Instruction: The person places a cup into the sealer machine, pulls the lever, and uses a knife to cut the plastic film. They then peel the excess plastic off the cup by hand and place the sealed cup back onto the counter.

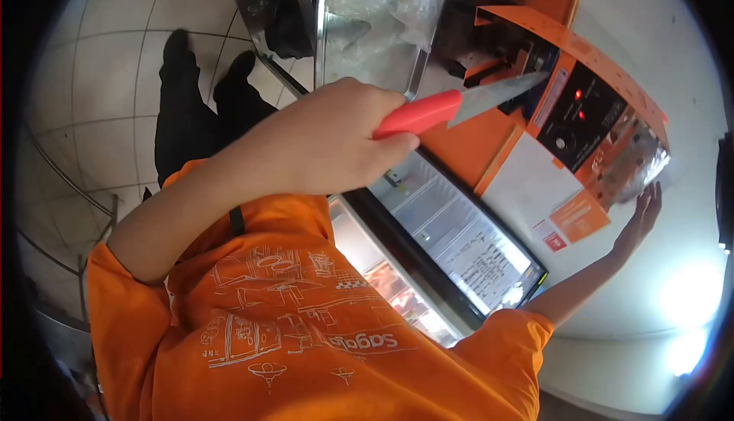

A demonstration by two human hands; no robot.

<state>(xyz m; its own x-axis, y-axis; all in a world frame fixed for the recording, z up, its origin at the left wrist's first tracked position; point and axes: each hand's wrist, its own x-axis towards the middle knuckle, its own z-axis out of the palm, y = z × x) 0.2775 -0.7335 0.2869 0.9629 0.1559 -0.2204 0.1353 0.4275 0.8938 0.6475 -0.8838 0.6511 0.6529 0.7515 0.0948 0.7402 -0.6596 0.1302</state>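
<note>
My left hand is closed around the red handle of a kitchen knife, held out in front of my orange shirt. The blade points away to the right, its tip overlapping the orange machine in this view. That machine has a black control panel with a knob and red lights. My right hand reaches out to the machine's far end, fingers stretched and lying close by a shiny, crinkled, clear plastic-looking piece. Nothing shows gripped in those fingers.
A metal tray holds crumpled clear plastic. Past my forearm stands a dark-framed glass-door display fridge with a written sheet on it. Orange and white labels hang under the machine. Floor tiles lie around my feet; metal bars curve at left.
</note>
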